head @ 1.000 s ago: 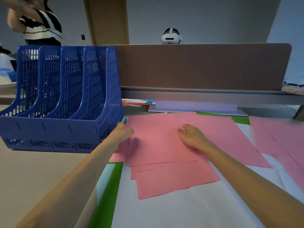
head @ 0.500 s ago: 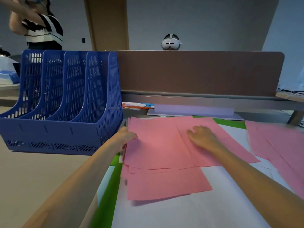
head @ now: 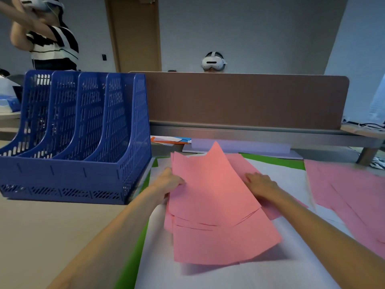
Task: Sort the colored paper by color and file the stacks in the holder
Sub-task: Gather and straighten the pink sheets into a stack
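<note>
Stack of pink paper sheets (head: 212, 205): centre of view, tilted up off the white and green sheets (head: 229, 276) covering the table (head: 31, 230); edges uneven, far corner curling.

Handling, by judgement: light, limp, slippery sheet on sheet, liable to fan out; best held at both side edges and squared before filing.

Left hand (head: 170, 182) at the stack's nine o'clock; fingers curled round the edge, pinching it.

Right hand (head: 260, 184) at three o'clock; fingers straight, lying against the stack's right edge.

Blue perforated plastic slotted holder (head: 83, 132) at ten o'clock, just beside; filing not yet done.

Further loose pink sheets (head: 343, 195) at three o'clock, apart.
</note>
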